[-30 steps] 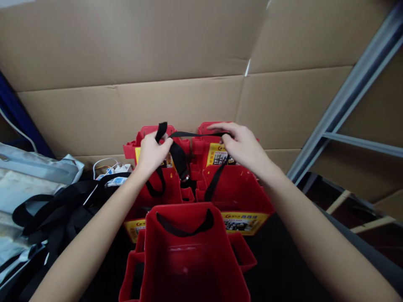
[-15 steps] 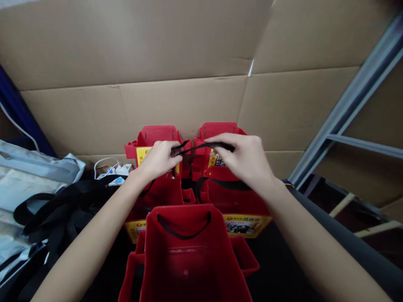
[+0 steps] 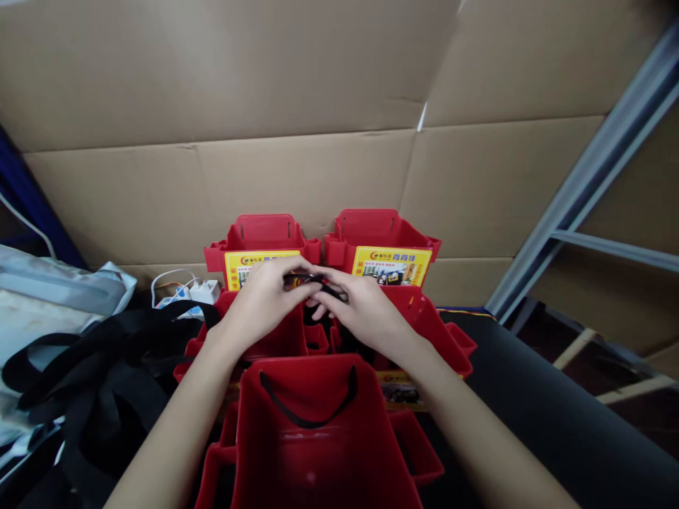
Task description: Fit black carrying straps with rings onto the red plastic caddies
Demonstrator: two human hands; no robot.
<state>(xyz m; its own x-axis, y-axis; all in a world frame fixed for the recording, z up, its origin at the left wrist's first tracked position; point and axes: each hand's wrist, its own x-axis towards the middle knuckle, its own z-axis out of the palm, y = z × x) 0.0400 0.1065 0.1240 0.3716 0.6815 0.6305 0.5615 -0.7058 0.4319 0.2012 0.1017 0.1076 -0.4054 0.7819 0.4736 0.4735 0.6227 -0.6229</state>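
My left hand and my right hand meet over the middle row of red plastic bins. Both pinch a black strap between their fingertips; most of it is hidden under the fingers. The nearest red bin stands right below my wrists and has a black strap handle hanging across its inside. Two more red bins with yellow labels, one on the left and one on the right, stand behind my hands against the cardboard.
A cardboard wall closes the back. A heap of black straps and pale plastic bags lie at the left, with white chargers and cables beside them. A grey metal rack post rises at the right above a black surface.
My hands came down and together from a spread, raised hold. The long stretch of strap between them has gathered into a short piece at my fingertips. The rear bins' labels now show.
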